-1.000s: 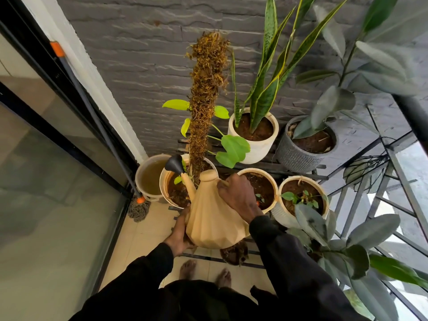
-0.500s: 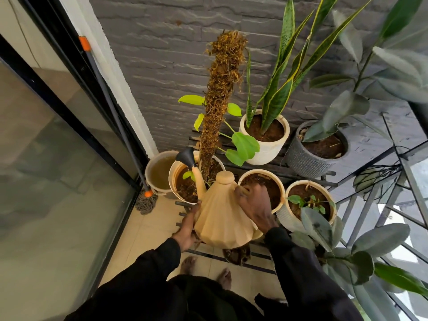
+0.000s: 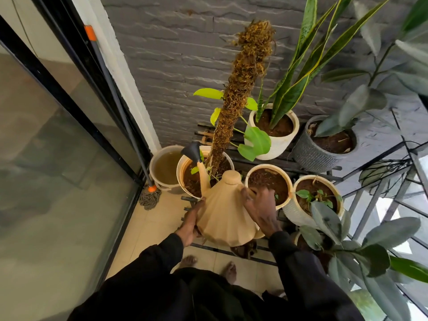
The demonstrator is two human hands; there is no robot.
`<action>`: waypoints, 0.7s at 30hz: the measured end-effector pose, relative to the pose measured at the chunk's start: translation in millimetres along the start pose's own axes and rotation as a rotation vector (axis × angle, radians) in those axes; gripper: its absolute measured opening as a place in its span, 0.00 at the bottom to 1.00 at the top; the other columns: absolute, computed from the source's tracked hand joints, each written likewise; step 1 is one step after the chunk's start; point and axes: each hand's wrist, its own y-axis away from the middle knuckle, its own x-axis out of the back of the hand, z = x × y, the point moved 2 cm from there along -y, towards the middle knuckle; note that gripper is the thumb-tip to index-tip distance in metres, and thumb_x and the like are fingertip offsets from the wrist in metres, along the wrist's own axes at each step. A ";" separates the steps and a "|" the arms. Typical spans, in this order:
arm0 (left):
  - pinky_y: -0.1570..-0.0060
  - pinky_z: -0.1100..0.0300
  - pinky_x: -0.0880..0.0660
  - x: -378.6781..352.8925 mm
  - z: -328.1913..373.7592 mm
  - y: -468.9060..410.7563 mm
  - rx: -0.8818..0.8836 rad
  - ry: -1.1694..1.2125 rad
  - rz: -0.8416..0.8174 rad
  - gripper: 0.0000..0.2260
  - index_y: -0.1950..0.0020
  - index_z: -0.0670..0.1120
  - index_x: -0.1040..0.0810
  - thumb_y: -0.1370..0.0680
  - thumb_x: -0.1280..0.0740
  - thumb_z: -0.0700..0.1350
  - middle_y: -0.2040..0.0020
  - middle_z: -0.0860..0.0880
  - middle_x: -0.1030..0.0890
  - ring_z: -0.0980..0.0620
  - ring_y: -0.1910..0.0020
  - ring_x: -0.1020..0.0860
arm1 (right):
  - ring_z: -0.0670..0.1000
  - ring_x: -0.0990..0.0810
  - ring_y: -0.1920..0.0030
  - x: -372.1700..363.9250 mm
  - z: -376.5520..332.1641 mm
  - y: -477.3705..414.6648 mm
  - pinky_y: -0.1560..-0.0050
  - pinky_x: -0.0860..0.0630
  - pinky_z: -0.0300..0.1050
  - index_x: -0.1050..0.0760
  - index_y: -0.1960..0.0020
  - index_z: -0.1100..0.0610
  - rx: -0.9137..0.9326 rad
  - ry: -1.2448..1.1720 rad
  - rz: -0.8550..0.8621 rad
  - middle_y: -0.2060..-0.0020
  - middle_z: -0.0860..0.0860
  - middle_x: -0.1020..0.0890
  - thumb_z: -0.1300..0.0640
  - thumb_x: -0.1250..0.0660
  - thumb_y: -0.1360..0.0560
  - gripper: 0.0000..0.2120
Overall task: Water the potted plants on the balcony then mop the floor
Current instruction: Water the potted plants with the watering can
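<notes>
Tan watering can held in both hands, tipped toward the moss-pole pot.

The watering can (image 3: pixel 225 212) sits just below the middle of the view, between the two hands. The left hand (image 3: pixel 191 222) grips its lower flank at about 8 o'clock of the can body, fingers curled against the ribbed wall and partly tucked beneath it. The right hand (image 3: pixel 260 210) is at 3 o'clock, fingers closed round the handle, knuckles up. The spout runs out toward 11 o'clock, and its black rose (image 3: pixel 192 151) hangs over the rim of the moss-pole pot (image 3: pixel 183 179). A pot of bare soil (image 3: pixel 268 179) stands just beyond the right fingers at 1 o'clock. The mop (image 3: pixel 150 195) leans in the corner at 9 o'clock, beside a bucket (image 3: pixel 162 167) of cloudy water.
</notes>
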 end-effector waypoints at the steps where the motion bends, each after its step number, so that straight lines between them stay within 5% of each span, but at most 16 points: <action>1: 0.32 0.36 0.27 4.6 2.3 -1.4 0.005 -0.007 -0.003 0.33 0.24 0.50 0.31 0.25 0.30 0.64 0.34 0.42 0.22 0.38 0.35 0.24 | 0.51 0.19 0.66 -4.1 -2.0 1.2 0.67 0.30 0.36 0.16 0.58 0.59 -0.012 0.002 0.022 0.65 0.51 0.16 0.51 0.32 0.18 0.15; 6: 0.29 0.34 0.31 27.9 19.0 -6.3 0.058 -0.050 -0.045 0.35 0.23 0.52 0.35 0.25 0.30 0.64 0.30 0.43 0.25 0.39 0.32 0.27 | 0.42 0.27 0.75 -23.9 -16.7 8.7 0.72 0.36 0.30 0.28 0.69 0.51 -0.079 -0.078 0.138 0.74 0.43 0.26 0.51 0.33 0.17 0.22; 12: 0.29 0.34 0.30 55.6 43.4 -15.1 0.061 -0.114 -0.098 0.35 0.21 0.51 0.35 0.24 0.29 0.61 0.29 0.42 0.27 0.38 0.31 0.28 | 0.43 0.35 0.78 -46.4 -34.1 15.0 0.71 0.38 0.38 0.32 0.74 0.50 -0.133 -0.086 0.225 0.77 0.45 0.29 0.53 0.34 0.16 0.26; 16: 0.30 0.33 0.31 74.3 56.6 -15.8 0.057 -0.167 -0.159 0.32 0.22 0.53 0.34 0.22 0.32 0.64 0.32 0.46 0.25 0.40 0.34 0.28 | 0.54 0.28 0.75 -61.0 -43.1 21.7 0.68 0.29 0.47 0.28 0.72 0.56 -0.162 -0.123 0.273 0.75 0.51 0.24 0.49 0.36 0.17 0.25; 21: 0.37 0.36 0.26 90.1 65.1 -15.6 0.093 -0.197 -0.233 0.30 0.24 0.57 0.36 0.22 0.39 0.70 0.37 0.49 0.25 0.43 0.39 0.25 | 0.46 0.32 0.75 -75.7 -44.0 43.0 0.71 0.33 0.45 0.31 0.73 0.50 -0.162 -0.169 0.370 0.76 0.46 0.26 0.41 0.41 0.21 0.24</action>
